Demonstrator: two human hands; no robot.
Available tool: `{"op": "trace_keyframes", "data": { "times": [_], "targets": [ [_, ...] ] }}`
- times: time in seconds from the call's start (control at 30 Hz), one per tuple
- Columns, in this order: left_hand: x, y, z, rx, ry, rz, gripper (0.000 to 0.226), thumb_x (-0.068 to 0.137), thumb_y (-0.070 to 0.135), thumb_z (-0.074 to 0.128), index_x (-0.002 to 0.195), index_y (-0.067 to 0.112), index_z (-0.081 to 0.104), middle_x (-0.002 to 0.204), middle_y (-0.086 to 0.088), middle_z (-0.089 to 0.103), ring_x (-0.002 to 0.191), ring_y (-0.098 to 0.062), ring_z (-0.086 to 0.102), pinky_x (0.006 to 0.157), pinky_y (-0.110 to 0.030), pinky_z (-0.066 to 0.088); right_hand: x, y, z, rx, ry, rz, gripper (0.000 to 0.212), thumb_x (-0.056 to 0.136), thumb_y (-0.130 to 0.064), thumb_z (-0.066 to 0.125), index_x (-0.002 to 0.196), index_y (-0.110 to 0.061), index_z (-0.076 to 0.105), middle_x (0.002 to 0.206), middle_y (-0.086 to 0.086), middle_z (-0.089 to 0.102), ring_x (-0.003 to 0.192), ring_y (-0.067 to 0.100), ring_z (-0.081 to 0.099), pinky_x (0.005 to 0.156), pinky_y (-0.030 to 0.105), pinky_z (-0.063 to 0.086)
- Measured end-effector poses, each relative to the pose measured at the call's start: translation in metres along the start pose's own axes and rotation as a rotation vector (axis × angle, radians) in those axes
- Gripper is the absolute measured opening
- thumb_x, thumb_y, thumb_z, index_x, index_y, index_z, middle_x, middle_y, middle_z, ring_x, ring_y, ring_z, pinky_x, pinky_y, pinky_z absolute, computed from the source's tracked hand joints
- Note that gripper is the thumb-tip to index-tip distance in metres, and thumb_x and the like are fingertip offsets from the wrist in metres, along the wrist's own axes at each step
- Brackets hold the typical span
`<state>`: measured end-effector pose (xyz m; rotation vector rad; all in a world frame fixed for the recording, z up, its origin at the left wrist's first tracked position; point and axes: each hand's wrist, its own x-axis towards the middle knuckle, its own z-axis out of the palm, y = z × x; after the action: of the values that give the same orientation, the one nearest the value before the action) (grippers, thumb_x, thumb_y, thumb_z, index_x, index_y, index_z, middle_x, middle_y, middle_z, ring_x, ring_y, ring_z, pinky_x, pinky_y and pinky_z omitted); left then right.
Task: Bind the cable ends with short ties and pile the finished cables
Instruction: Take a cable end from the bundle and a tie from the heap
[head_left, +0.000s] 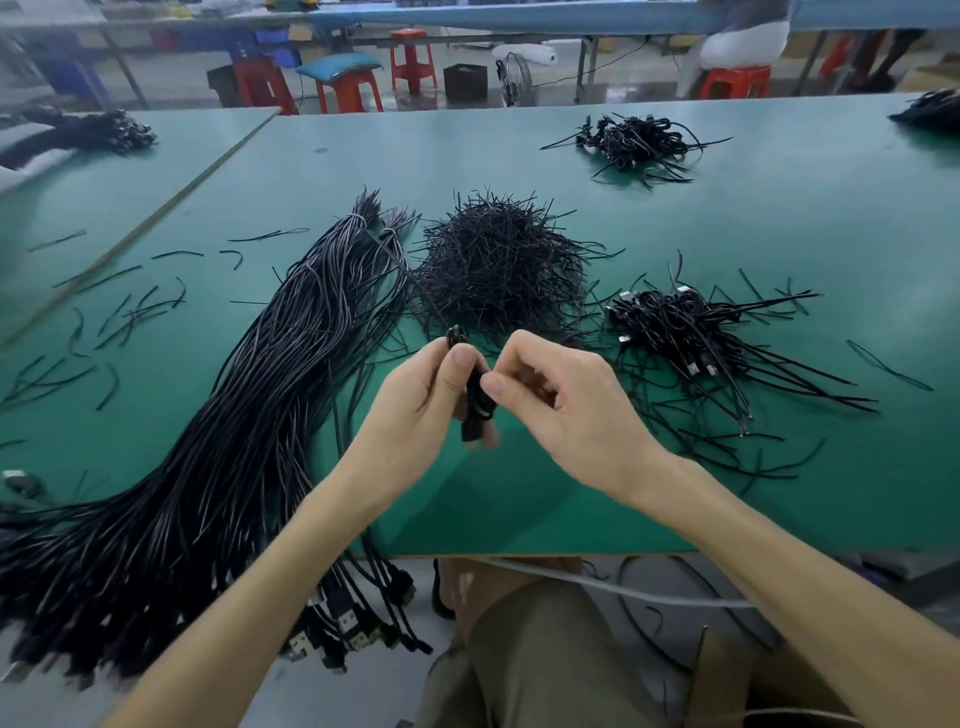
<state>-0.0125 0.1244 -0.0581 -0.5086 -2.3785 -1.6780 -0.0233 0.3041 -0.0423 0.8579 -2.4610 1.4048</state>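
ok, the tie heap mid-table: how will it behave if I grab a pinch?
Probably stiffish: ties stick out straight from the heap. Likely to snag, since they cross densely, so a pinch may drag neighbours. Probably light; strays lie scattered on the table.

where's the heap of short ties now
Head view, centre: the heap of short ties lies between the long cable bundle on its left and the finished cable pile on its right.
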Motion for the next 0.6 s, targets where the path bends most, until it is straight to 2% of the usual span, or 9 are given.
{"op": "trace_keyframes", "data": {
  "times": [0.07,0.1,0.13,0.2,0.27,0.37,0.43,0.5,0.6],
  "targets": [
    [0.002,0.003,-0.002,-0.022,-0.035,-0.116,0.041,0.107,0.040,0.040,0.087,0.008,0.055,0.063,-0.004,0.063,0.045,-0.023,0.062,0.046,-0.031,0.047,0.001,-0.001,-0.001,-0.071,-0.013,-0.031,0.023,0.099,-0.019,0.065,0.080,-0.013,0.053,0.063,-0.012,0.045,0.060,0.012,0.042,0.060,0.024,0.032],
    [0.004,0.005,-0.005,-0.030,-0.077,-0.195,0.043,0.107,0.042,0.042,0.082,0.009,0.054,0.059,-0.001,0.059,0.040,-0.022,0.058,0.042,-0.027,0.042,0.001,-0.002,-0.002,-0.138,-0.029,-0.074,0.022,0.099,-0.019,0.065,0.082,-0.013,0.053,0.065,-0.013,0.045,0.060,0.011,0.043,0.060,0.026,0.034],
    [0.005,0.006,-0.008,-0.034,-0.147,-0.280,0.046,0.106,0.044,0.043,0.078,0.009,0.054,0.055,0.001,0.057,0.037,-0.020,0.054,0.041,-0.025,0.040,0.000,-0.003,-0.003,-0.239,-0.060,-0.147,0.019,0.099,-0.018,0.064,0.084,-0.013,0.055,0.069,-0.013,0.047,0.061,0.012,0.046,0.058,0.031,0.039],
    [0.005,0.006,-0.016,-0.055,-0.316,-0.448,0.049,0.105,0.046,0.045,0.074,0.010,0.056,0.056,-0.001,0.057,0.035,-0.019,0.048,0.041,-0.022,0.041,-0.002,-0.005,-0.006,-0.514,-0.154,-0.356,0.008,0.096,-0.012,0.066,0.090,-0.012,0.061,0.079,-0.006,0.055,0.059,0.023,0.053,0.050,0.039,0.045],
    [0.005,0.006,-0.024,-0.071,-0.426,-0.556,0.049,0.103,0.048,0.048,0.072,0.011,0.057,0.061,-0.001,0.057,0.036,-0.017,0.043,0.043,-0.024,0.044,-0.003,-0.004,-0.005,-0.731,-0.246,-0.522,0.014,0.087,0.001,0.069,0.090,-0.010,0.061,0.080,0.003,0.057,0.055,0.028,0.053,0.042,0.040,0.044],
    [0.008,0.007,-0.029,-0.063,-0.459,-0.579,0.050,0.101,0.051,0.051,0.067,0.015,0.060,0.063,-0.001,0.057,0.037,-0.016,0.042,0.044,-0.025,0.046,0.001,-0.004,-0.005,-0.764,-0.258,-0.587,0.018,0.083,0.006,0.068,0.088,-0.010,0.060,0.079,0.005,0.055,0.054,0.027,0.051,0.040,0.038,0.043],
    [0.010,0.006,-0.030,-0.080,-0.399,-0.518,0.050,0.099,0.053,0.052,0.075,0.012,0.066,0.068,-0.003,0.063,0.039,-0.018,0.049,0.045,-0.023,0.046,0.002,-0.001,-0.006,-0.667,-0.177,-0.508,0.011,0.093,-0.007,0.069,0.089,-0.010,0.059,0.079,0.004,0.056,0.055,0.028,0.052,0.041,0.039,0.043],
    [0.010,0.003,-0.032,-0.134,-0.299,-0.455,0.046,0.100,0.049,0.051,0.093,0.007,0.069,0.076,-0.003,0.070,0.044,-0.021,0.056,0.049,-0.018,0.046,0.002,0.004,-0.008,-0.574,-0.090,-0.395,0.016,0.100,-0.018,0.063,0.088,-0.009,0.057,0.080,0.004,0.057,0.055,0.030,0.050,0.045,0.043,0.046],
    [0.003,-0.005,-0.035,-0.313,-0.256,-0.373,0.032,0.103,0.026,0.056,0.133,0.015,0.061,0.080,-0.012,0.070,0.059,-0.029,0.062,0.065,-0.029,0.054,-0.003,0.006,-0.007,-0.520,-0.020,-0.326,0.021,0.102,-0.020,0.060,0.086,-0.008,0.055,0.078,0.002,0.055,0.054,0.021,0.035,0.045,0.043,0.044]
  ]
}}
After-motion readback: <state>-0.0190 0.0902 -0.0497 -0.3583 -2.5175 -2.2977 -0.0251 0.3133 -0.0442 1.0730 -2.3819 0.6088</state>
